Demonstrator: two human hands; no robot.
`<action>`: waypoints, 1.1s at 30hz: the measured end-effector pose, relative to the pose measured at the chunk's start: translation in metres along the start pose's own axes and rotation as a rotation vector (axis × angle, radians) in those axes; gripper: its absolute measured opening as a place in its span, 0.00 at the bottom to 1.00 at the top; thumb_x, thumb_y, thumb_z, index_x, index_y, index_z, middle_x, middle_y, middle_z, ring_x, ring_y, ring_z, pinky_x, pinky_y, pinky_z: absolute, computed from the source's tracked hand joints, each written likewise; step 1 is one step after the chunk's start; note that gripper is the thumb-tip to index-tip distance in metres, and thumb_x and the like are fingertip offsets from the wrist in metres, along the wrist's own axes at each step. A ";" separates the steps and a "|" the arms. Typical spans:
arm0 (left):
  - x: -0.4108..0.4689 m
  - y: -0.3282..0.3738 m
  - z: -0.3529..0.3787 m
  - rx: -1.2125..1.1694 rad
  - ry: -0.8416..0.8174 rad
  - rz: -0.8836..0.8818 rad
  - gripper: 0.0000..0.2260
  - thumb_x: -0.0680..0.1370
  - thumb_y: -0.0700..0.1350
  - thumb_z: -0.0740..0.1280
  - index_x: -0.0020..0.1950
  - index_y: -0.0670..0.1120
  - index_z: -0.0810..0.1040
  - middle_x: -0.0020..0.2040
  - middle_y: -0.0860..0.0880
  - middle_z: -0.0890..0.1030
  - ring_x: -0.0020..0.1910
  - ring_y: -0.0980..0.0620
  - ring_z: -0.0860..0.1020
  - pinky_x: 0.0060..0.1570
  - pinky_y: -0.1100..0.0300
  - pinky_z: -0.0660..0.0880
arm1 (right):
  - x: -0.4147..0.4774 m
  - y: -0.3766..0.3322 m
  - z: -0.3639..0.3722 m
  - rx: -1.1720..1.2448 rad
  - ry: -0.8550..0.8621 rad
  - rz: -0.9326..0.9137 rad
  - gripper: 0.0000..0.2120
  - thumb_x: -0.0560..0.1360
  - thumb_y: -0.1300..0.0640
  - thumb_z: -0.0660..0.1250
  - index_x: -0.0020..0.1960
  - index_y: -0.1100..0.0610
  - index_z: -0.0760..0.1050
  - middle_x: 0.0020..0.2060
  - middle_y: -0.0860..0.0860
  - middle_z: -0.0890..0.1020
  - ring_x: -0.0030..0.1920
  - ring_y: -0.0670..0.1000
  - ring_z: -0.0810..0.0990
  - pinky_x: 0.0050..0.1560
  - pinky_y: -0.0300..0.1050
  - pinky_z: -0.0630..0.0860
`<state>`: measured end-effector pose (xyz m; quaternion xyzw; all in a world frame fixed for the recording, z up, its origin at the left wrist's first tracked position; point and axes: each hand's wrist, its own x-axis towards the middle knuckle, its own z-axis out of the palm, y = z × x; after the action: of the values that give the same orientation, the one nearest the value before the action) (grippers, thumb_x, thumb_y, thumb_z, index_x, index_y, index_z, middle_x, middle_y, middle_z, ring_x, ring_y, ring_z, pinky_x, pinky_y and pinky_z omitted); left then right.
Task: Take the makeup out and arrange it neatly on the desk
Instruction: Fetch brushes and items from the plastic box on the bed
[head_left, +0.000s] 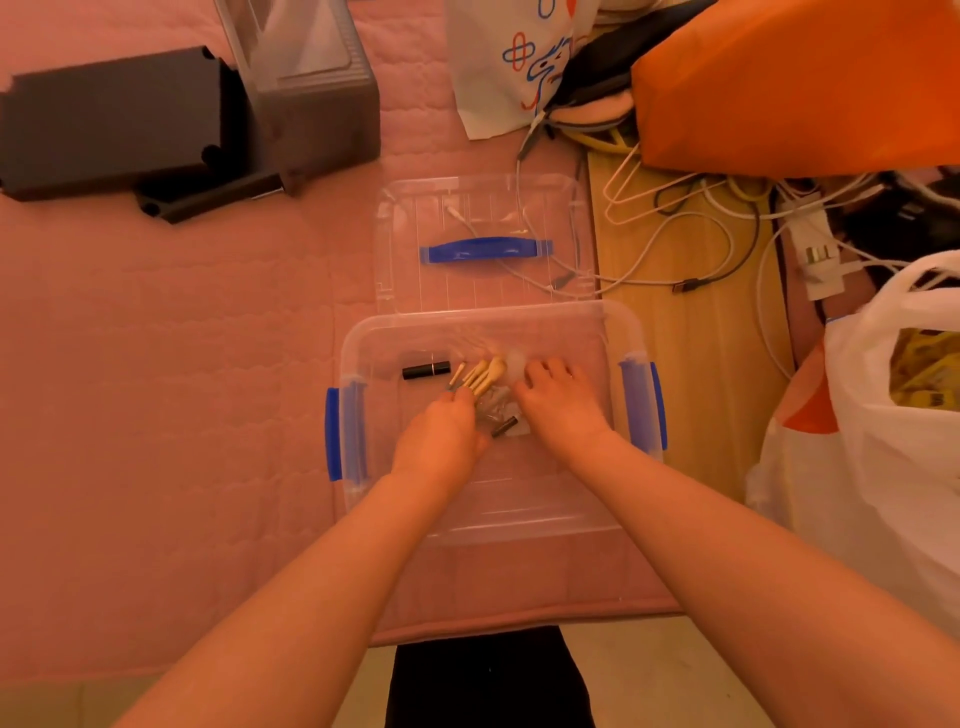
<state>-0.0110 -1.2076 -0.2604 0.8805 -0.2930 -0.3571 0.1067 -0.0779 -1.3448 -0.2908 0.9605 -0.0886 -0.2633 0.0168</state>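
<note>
A clear plastic box (613, 499) with blue latches stands open on the pink mat. Inside lie a black lipstick tube (425, 370), a bunch of small wooden-handled makeup brushes (480, 375), a crumpled clear wrapper and a small dark tube (504, 428). Both hands are down in the box. My left hand (441, 441) grips the lower ends of the brushes. My right hand (558, 397) rests with curled fingers on a whitish soft item at the brush tips; what it holds is hidden.
The box's clear lid (483, 208) with a blue handle lies just behind it. Dark boxes (114, 119) sit at the back left. White cables (691, 228), an orange bag (800, 78) and a white plastic bag (883, 441) crowd the right side.
</note>
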 end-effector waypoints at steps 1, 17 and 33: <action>-0.002 0.000 -0.005 -0.058 0.016 -0.003 0.11 0.77 0.43 0.63 0.56 0.40 0.70 0.51 0.40 0.77 0.47 0.39 0.76 0.39 0.51 0.70 | 0.000 0.001 0.000 -0.006 0.006 -0.016 0.08 0.60 0.61 0.65 0.36 0.58 0.81 0.36 0.58 0.80 0.36 0.60 0.79 0.38 0.49 0.77; 0.022 -0.007 -0.013 -0.229 0.127 -0.176 0.07 0.78 0.37 0.59 0.53 0.38 0.75 0.49 0.39 0.77 0.47 0.41 0.75 0.40 0.53 0.68 | -0.036 -0.008 -0.029 1.024 -0.013 0.335 0.07 0.80 0.50 0.58 0.49 0.53 0.70 0.37 0.51 0.77 0.36 0.51 0.76 0.30 0.43 0.66; 0.035 -0.017 0.006 0.098 0.071 -0.325 0.16 0.78 0.32 0.61 0.65 0.38 0.65 0.63 0.38 0.66 0.48 0.40 0.78 0.39 0.54 0.70 | -0.013 -0.027 -0.010 0.557 -0.172 0.629 0.22 0.78 0.63 0.57 0.70 0.65 0.56 0.60 0.63 0.68 0.53 0.58 0.76 0.47 0.44 0.71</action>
<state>0.0127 -1.2146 -0.2912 0.9324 -0.1597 -0.3238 0.0145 -0.0798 -1.3161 -0.2778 0.8292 -0.4460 -0.2905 -0.1710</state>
